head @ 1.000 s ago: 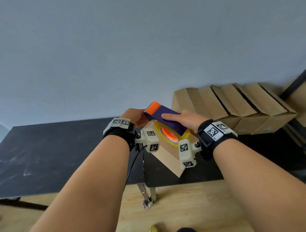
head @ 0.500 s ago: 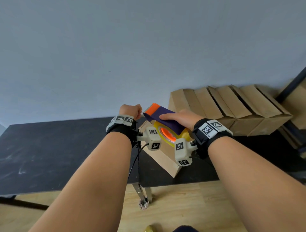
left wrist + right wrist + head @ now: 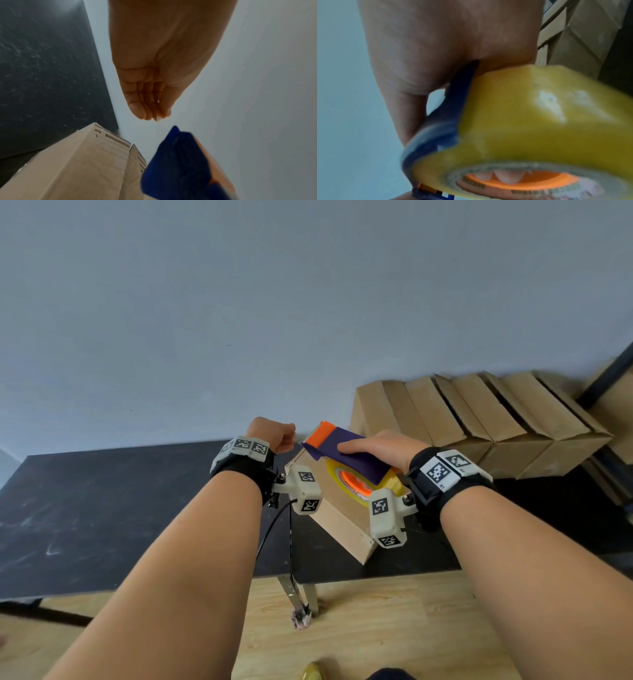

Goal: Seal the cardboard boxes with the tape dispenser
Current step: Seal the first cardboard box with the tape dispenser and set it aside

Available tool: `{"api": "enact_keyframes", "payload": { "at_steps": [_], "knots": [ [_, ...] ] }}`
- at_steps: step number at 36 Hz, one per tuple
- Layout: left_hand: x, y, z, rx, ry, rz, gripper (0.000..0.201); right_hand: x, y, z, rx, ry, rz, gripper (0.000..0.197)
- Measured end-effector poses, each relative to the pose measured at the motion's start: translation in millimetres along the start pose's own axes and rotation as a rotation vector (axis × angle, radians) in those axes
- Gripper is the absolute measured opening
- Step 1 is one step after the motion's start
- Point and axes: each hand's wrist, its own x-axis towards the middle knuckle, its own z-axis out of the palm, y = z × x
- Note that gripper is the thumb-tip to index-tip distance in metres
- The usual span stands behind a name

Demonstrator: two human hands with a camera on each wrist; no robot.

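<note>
Evidently, step in hand: the person is drawing a fresh length of tape out of the dispenser before laying it over a box seam, as I judge it.
Right hand: the right hand [image 3: 380,448] is gripping the tape dispenser [image 3: 346,455], palm over its purple body and fingertips hooked into the orange core, probably to keep the roll from spinning freely while tape is pulled.
Left hand: the left hand [image 3: 272,434] is closing its fingertips [image 3: 150,112] in a pinch just beside the orange blade end; thin glinting lines run from that pinch toward the dispenser, so it seems to be pinching the free tape end [image 3: 158,123], though the clear film is hard to make out.
Dispenser: it is hanging above the box, tilted, blade end pointing away from the person; whether it is touching the cardboard I cannot tell.
Box: the cardboard box [image 3: 339,518] is sitting on the black tabletop [image 3: 102,508] near the front edge, its flaps meeting at a seam that is facing up toward the tape.
Other boxes: a row of boxes [image 3: 479,419] is leaning together against the wall to the right, well apart from the hands, presumably waiting their turn or done.
Next need: holding the strip taut so it lands flat on the seam.
</note>
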Motion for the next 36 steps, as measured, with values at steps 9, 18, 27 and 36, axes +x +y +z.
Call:
{"api": "enact_keyframes", "payload": {
  "at_steps": [9, 18, 27, 36],
  "knots": [
    [15.2, 4.8, -4.6, 0.099, 0.158, 0.072, 0.027, -2.9, 4.6, -9.7, -0.049, 0.015, 0.045, 0.044],
    [34.1, -0.6, -2.9, 0.161, 0.206, 0.190, 0.027, 0.9, 12.5, -11.0, -0.084, 0.030, 0.102, 0.038],
    [65.4, -17.8, 9.7, 0.308, 0.178, 0.130, 0.032, 17.7, 3.6, -1.1, -0.181, 0.051, 0.132, 0.037],
    [85.2, -34.6, 20.0, 0.383, 0.135, 0.100, 0.032, 27.2, -8.9, 5.1, -0.299, 0.010, 0.164, 0.033]
  ]
}}
